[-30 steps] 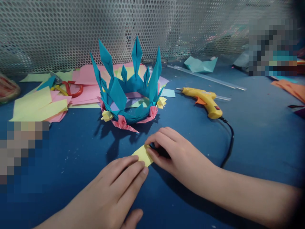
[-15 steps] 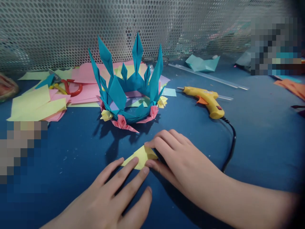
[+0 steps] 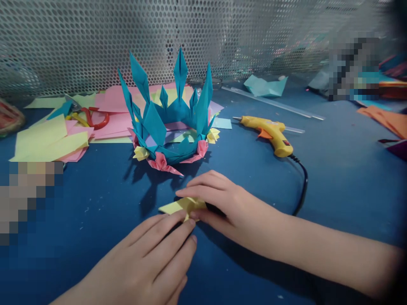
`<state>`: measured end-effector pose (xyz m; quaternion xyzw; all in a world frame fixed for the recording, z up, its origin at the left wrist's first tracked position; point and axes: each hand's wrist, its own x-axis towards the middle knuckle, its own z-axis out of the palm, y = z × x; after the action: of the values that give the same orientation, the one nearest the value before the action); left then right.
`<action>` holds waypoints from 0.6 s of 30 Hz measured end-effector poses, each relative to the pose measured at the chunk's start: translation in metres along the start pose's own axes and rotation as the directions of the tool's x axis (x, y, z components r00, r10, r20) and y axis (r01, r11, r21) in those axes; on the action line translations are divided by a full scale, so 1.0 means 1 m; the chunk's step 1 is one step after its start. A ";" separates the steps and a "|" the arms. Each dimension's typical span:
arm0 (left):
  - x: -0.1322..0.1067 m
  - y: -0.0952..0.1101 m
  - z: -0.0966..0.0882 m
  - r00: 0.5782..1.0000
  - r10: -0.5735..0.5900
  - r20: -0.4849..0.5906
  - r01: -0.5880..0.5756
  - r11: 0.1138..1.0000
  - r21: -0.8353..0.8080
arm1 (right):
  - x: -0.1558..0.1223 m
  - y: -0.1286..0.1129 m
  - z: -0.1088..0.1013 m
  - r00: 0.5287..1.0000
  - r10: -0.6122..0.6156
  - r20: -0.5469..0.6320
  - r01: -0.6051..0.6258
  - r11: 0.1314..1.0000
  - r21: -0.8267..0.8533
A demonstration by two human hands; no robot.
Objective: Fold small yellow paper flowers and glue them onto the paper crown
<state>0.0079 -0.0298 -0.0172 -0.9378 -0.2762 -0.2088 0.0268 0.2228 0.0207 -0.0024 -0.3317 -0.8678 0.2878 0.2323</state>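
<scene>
So the little yellow paper [image 3: 173, 207] is right between both hands' fingertips, partly folded. Left hand [image 3: 140, 254] is stretched out nearly flat, fingertips at its near edge, not gripping anything. Right hand [image 3: 235, 207] is half curled over the other end; can't tell if it's really pinching. If a fingertip slips, I'd guess the crease goes crooked. Blue paper crown [image 3: 155, 125] sits just beyond the hands, so a stray knuckle could bump it. Glue gun [image 3: 269, 131] is further out past the right hand.
</scene>
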 end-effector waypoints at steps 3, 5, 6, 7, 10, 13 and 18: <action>0.001 0.001 0.002 1.000 -0.004 -0.002 0.004 1.000 0.015 | -0.001 -0.007 0.004 0.987 0.160 -0.015 -0.160 0.987 -0.005; 0.000 0.000 0.003 1.000 -0.001 0.004 0.001 0.999 0.040 | -0.003 -0.011 0.006 0.949 0.315 0.000 -0.314 0.947 0.074; 0.000 0.000 0.004 1.000 -0.005 0.005 0.005 0.999 0.049 | -0.004 -0.012 0.006 0.925 0.379 0.014 -0.377 0.917 0.129; -0.001 0.000 0.004 1.000 -0.013 0.003 0.013 0.998 0.057 | -0.005 -0.013 0.007 0.907 0.420 0.041 -0.419 0.886 0.199; -0.002 -0.001 0.005 1.000 -0.018 -0.019 0.019 0.997 0.077 | -0.006 -0.012 0.008 0.886 0.462 0.039 -0.452 0.842 0.294; -0.004 0.002 0.007 0.999 0.017 -0.042 -0.014 0.998 0.068 | -0.004 -0.010 0.007 0.900 0.435 0.015 -0.422 0.865 0.271; -0.007 0.007 0.009 0.997 0.063 -0.052 -0.057 0.992 0.110 | -0.002 -0.011 0.004 0.907 0.420 0.020 -0.406 0.863 0.299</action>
<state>0.0099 -0.0381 -0.0273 -0.9367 -0.2578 -0.2184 0.0917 0.2170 0.0113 0.0010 -0.4777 -0.7179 0.4499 0.2324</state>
